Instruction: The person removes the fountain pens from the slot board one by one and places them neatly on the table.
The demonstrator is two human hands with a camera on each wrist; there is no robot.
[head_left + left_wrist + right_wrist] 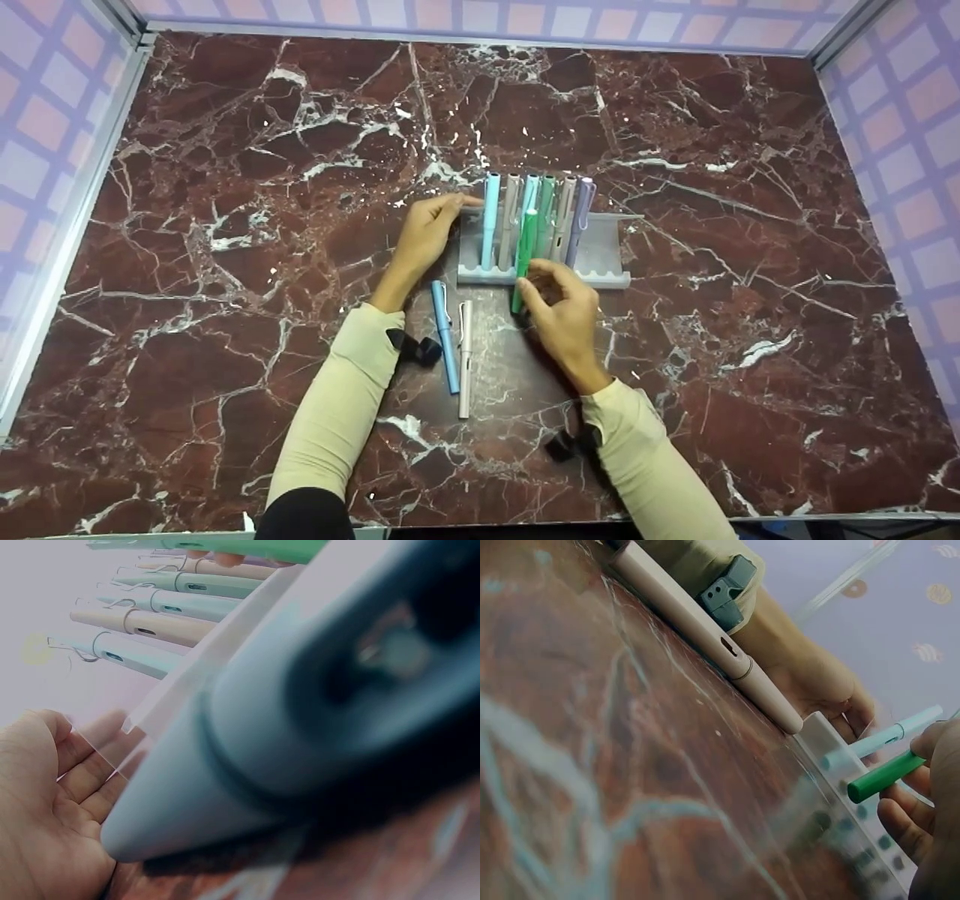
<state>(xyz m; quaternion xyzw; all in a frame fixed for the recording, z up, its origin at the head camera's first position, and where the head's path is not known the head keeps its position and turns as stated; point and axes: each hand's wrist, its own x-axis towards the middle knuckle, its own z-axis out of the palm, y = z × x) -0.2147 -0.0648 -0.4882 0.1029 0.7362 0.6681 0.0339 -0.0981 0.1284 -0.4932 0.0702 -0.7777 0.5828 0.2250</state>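
My right hand [562,307] pinches a bright green pen [527,238] near its lower end, in front of a clear pen stand [607,244]. At the stand's left edge, my left hand [426,234] holds on, its fingers seen behind the clear panel in the left wrist view. Several pens lean upright in the stand: a light blue pen [490,221] at the left, then taupe, blue and dark green ones, and a purple pen [581,221] at the right. In the right wrist view, the green pen's end [885,776] juts from my fingertips.
Before the stand, a blue pen [445,337] and a pale beige pen [465,360] lie side by side on the dark red marbled table [225,315]. Notches at the stand's right end hold no pens. Checked panels [450,15] border the table.
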